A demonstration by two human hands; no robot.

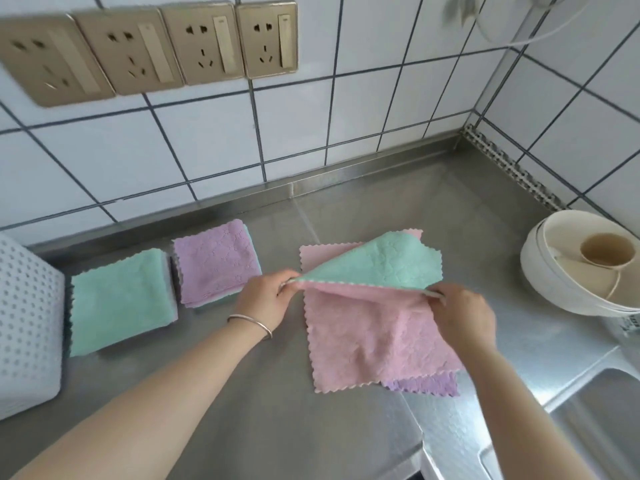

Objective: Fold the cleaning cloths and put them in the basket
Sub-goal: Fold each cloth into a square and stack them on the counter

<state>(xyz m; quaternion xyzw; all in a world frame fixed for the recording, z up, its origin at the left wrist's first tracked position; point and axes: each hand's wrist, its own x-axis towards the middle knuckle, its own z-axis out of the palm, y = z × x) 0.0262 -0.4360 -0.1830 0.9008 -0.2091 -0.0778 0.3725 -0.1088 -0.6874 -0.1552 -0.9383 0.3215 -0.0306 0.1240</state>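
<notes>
1. One view only, head-worn, wide-angle; nothing shared with another view.
2. Looks forward and steeply down, close over steel counter (346, 434).
3. Faces tiled wall (363, 109); corner upper right, edges bowed by lens.

You have a cloth (374, 271) that is mint green on one face and pink on the other, with an embossed mottled texture and zigzag edges. Beneath it a lilac cloth (426, 384) peeks out. To your left sit a mint green folded stack (121, 299) and a lilac folded stack (216, 265). The basket (24, 323) is white with a dotted pattern of holes. The counter (277, 427) is grey steel, the wall tiles (363, 109) white with dark grout, the sockets (145, 46) gold, the bowls (561, 289) cream.
</notes>
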